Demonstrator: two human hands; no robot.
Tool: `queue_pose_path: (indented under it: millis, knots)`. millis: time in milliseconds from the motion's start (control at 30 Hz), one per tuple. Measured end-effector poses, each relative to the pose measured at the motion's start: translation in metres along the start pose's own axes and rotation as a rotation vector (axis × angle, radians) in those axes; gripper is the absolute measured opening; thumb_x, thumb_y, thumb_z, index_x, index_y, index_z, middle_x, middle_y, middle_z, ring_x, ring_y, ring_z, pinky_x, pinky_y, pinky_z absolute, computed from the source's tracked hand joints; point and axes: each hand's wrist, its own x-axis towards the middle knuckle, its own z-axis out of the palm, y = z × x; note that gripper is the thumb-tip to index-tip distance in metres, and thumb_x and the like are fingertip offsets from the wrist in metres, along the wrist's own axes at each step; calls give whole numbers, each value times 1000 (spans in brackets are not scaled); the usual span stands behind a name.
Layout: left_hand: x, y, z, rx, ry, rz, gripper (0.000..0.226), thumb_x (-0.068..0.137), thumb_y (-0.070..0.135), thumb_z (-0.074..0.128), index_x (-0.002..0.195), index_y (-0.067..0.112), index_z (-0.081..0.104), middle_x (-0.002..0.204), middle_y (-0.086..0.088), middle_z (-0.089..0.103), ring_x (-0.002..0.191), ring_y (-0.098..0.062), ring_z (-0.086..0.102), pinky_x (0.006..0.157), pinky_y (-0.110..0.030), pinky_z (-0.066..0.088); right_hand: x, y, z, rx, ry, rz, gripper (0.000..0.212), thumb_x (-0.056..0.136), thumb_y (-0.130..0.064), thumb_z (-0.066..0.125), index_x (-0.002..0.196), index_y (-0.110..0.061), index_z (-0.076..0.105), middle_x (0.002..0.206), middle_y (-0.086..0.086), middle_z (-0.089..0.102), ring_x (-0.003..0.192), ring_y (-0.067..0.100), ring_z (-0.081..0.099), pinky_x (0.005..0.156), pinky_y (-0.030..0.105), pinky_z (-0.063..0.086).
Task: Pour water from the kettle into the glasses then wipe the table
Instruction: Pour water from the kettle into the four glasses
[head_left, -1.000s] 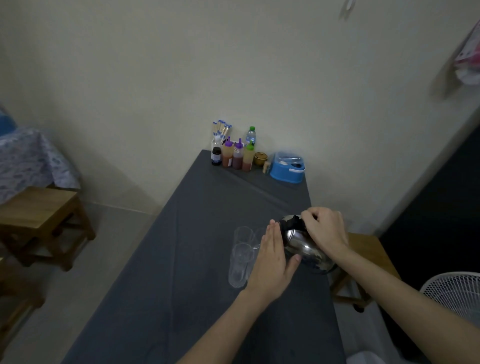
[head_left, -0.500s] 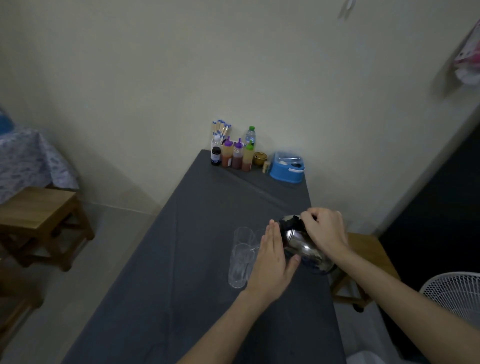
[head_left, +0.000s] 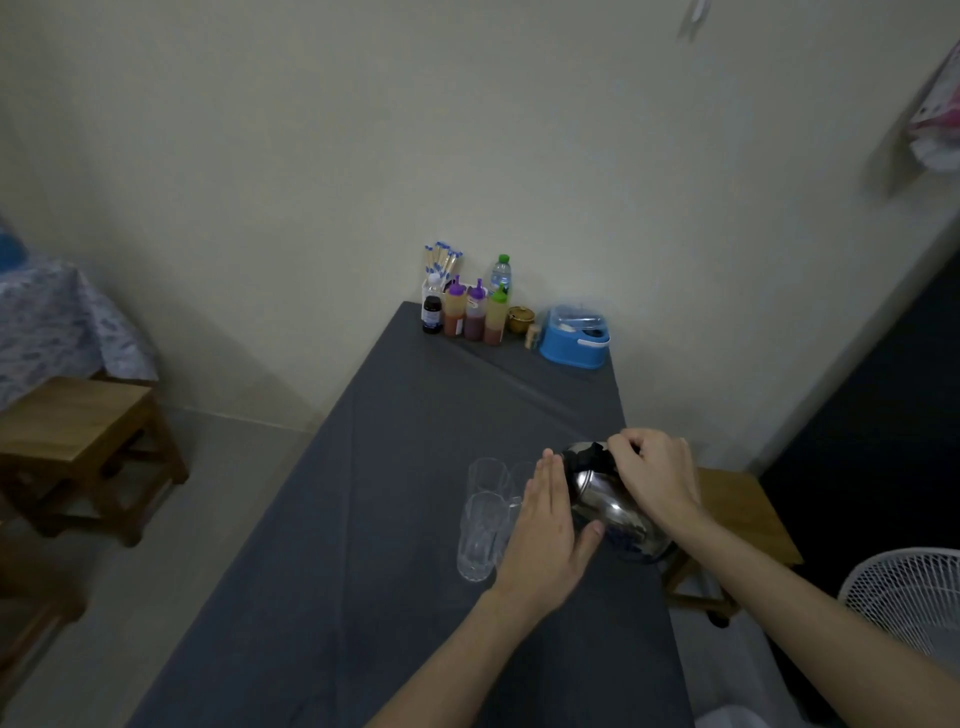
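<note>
A shiny steel kettle (head_left: 605, 501) with a black top is tilted to the left over the grey table (head_left: 395, 467), its spout toward the near clear glass (head_left: 480, 535). My right hand (head_left: 657, 475) is closed on the kettle's black handle. My left hand (head_left: 545, 540) lies flat with fingers together against the kettle's left side, thumb under its body. A second clear glass (head_left: 485, 475) stands just behind the near one, and a third glass (head_left: 519, 475) shows partly behind my left fingers.
Sauce bottles (head_left: 472, 312), a water bottle (head_left: 500, 273), chopsticks (head_left: 441, 260) and a blue box (head_left: 574, 338) stand at the table's far end by the wall. Wooden stools sit left (head_left: 78, 441) and right (head_left: 737, 514). A white fan (head_left: 909, 597) is at lower right.
</note>
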Motion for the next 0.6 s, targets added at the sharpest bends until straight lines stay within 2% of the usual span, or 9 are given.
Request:
queue_pose_path:
  millis: [167,300,367,467,600]
  knots:
    - [-1,0,1,1,-12,-10,94,85,67,13,151,7,-16,162,-3,-19,149,-12,-16,122,-26,-7,1,3,0,11,-3,-2,39,87,-17,54,49,-10,56,44,-1,50,49,20,52,64,28,31]
    - [1,0,1,16,-22,-6,91,89,66,17,151,9,-16,161,-2,-19,148,-10,-17,123,-28,-5,-1,3,-1,44,16,36,40,87,-17,53,48,-9,52,45,3,49,50,23,52,61,29,30]
    - [2,3,-2,28,-36,2,87,86,65,13,148,14,-20,162,-2,-18,148,-10,-17,122,-26,-7,-3,6,-2,83,36,80,40,88,-20,52,50,-5,54,47,6,52,50,21,51,53,30,32]
    - [7,9,-5,56,-70,22,86,82,63,9,148,14,-18,163,-4,-12,150,-13,-12,122,-26,-7,-8,16,-1,174,65,213,40,88,-18,51,51,-7,48,49,6,48,49,20,46,50,30,32]
    - [18,14,-4,121,-118,73,93,81,63,2,154,6,1,164,-10,-3,152,-18,-4,119,-27,-13,-15,36,4,360,91,442,35,88,-20,50,56,-5,51,56,10,53,59,26,52,59,35,40]
